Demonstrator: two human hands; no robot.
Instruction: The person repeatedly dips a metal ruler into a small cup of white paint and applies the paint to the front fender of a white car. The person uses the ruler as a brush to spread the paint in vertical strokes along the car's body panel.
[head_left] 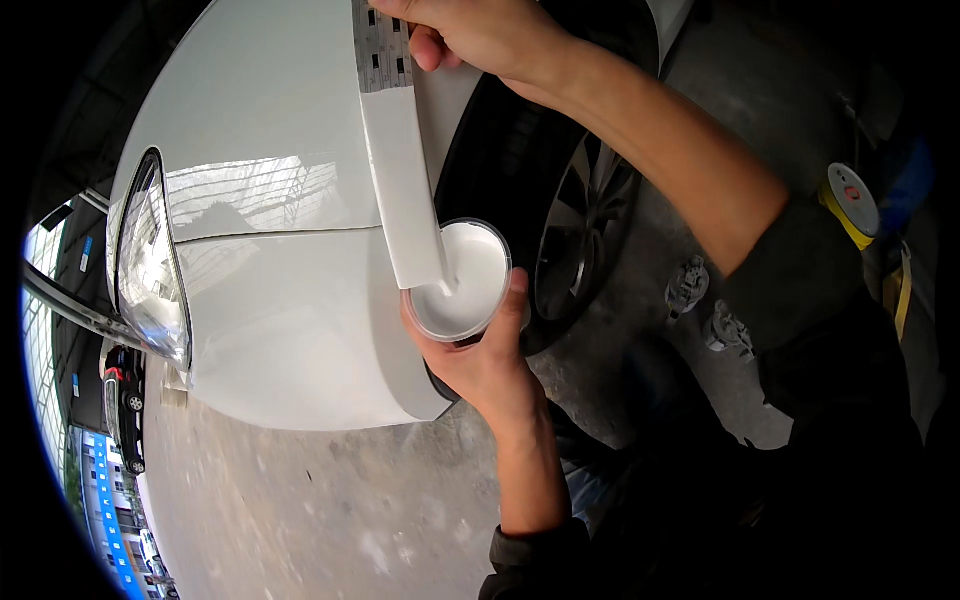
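one cup (508, 262) of white liquid (482, 265), left hand (480, 370) curled round it, right hand (470, 32) clasping white strip (402, 190)

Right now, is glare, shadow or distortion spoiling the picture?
Head view: glare whitens the headlight, and a gridded reflection lies on the white car panel; head view: deep shadow swallows much of the tyre and right sleeve; head view: fisheye warps the left rim around the blue banner; head view: the stick looks reasonably sharp, but the white liquid shows little surface detail.
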